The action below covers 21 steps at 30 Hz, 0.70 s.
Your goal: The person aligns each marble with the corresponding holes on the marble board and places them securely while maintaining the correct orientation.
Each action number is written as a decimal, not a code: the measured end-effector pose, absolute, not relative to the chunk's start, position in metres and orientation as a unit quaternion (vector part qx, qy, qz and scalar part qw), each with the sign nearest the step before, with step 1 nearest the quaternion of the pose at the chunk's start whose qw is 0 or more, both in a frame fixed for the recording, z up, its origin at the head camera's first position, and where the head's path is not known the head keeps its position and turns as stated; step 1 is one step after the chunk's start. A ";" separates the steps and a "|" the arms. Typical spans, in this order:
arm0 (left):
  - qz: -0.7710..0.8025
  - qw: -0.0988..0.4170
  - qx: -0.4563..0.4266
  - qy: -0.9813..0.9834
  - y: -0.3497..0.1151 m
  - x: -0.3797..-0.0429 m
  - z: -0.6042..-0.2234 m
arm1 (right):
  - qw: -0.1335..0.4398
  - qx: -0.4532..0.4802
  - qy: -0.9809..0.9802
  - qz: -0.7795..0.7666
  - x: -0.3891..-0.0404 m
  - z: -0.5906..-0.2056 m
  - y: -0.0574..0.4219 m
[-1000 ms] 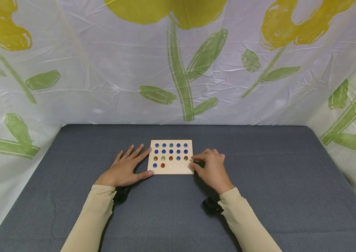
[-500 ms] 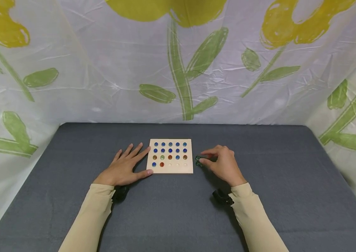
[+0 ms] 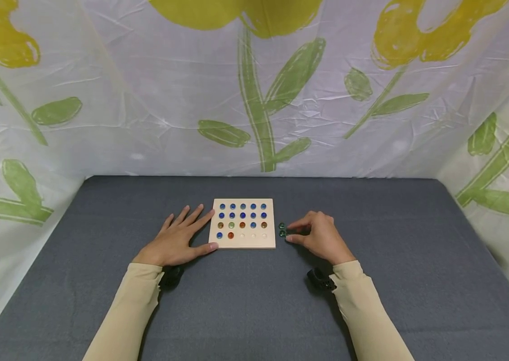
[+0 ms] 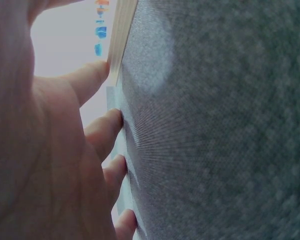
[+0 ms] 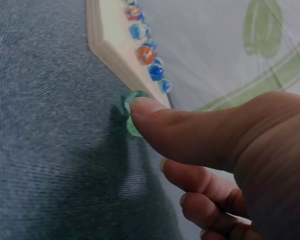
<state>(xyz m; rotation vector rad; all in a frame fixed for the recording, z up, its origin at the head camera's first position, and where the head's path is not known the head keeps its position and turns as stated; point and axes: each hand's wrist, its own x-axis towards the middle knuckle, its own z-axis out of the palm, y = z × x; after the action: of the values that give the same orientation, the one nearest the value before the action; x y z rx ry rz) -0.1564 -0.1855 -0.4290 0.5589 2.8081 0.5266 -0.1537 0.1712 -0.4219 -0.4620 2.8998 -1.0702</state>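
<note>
A pale wooden board [image 3: 254, 242] lies on the table with rows of glass marbles in its holes, mostly blue, some orange or amber, one light green. Three holes in its nearest row hold no marble. My left hand [image 3: 171, 244] rests flat with fingers spread, index fingertip and thumb touching the board's left edge. Just off the right edge sit two green marbles [image 3: 282, 233] on the cloth. My right hand [image 3: 318, 236] is beside them, thumb and index fingertips parted. In the right wrist view the thumb [image 5: 190, 130] partly covers the green marbles [image 5: 132, 127].
Dark grey cloth [image 3: 254, 311] covers the table. Behind it and at both sides hangs a white sheet [image 3: 155, 100] printed with yellow flowers and green leaves. A black wrist camera [image 3: 319, 279] sits under the right wrist, another [image 3: 172, 277] under the left.
My right hand has drawn back rightward from the board's edge, and the two green marbles beside the board have come into view. My left hand stays in place on the board's edge.
</note>
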 end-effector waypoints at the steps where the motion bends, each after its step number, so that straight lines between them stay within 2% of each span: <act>1: 0.180 0.114 0.191 0.958 -0.185 -0.156 -0.428 | 0.011 -0.149 0.929 -0.339 -0.154 -0.423 0.171; 21: 0.179 0.109 0.194 0.958 -0.186 -0.156 -0.428 | 0.006 -0.157 0.934 -0.320 -0.155 -0.427 0.169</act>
<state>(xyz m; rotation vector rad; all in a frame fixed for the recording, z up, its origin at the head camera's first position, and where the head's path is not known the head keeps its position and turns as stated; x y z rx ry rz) -0.1559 -0.1857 -0.4281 0.5694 2.8185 0.5259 -0.1546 0.1692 -0.4268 -0.4913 2.9230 -1.0018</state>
